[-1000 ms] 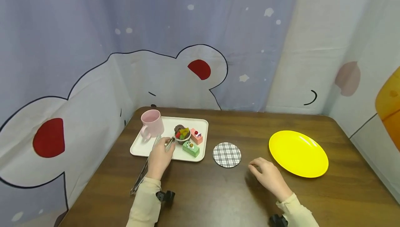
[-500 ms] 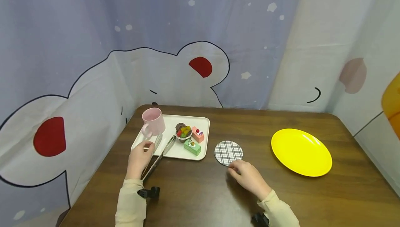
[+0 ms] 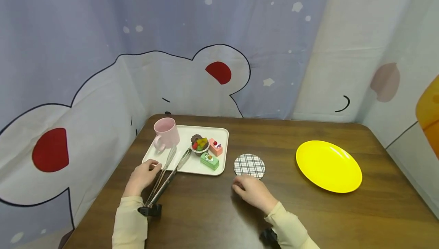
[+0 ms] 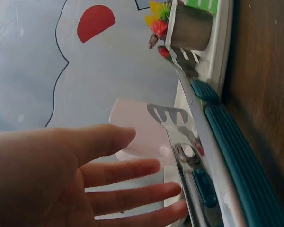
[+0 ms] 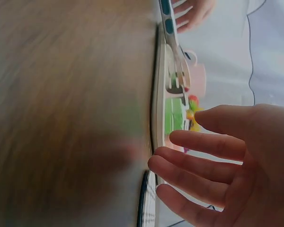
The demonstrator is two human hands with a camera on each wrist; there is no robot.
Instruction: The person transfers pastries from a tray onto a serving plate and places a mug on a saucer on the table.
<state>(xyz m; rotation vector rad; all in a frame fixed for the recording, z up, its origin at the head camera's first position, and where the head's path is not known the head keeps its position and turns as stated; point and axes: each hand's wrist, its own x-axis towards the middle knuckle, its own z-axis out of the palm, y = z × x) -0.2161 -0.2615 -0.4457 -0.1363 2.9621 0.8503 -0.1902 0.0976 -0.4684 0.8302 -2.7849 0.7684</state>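
My left hand (image 3: 142, 176) is beside the metal serving tongs (image 3: 165, 184), its fingers relaxed and holding nothing. In the left wrist view the tongs (image 4: 206, 127) show slotted ends and teal grips; the fingertips (image 4: 173, 189) look close to one arm, but I cannot tell whether they touch. The tongs' spread ends rest over the front of a white tray (image 3: 188, 167). On that tray are a pink mug (image 3: 167, 134), a fruit-topped cupcake (image 3: 200, 145), a pink cake (image 3: 215, 148) and a green cake (image 3: 210, 161). My right hand (image 3: 255, 192), loosely bent, holds nothing near the checked coaster (image 3: 249, 165).
A yellow oval plate (image 3: 328, 166) lies on the right of the brown wooden table (image 3: 343, 218). A printed curtain (image 3: 164, 16) hangs behind the table and along its sides.
My left hand has let go of the tongs and moved left, and the tongs' ends have spread apart on the tray. My right hand has moved left from near the plate to the coaster.
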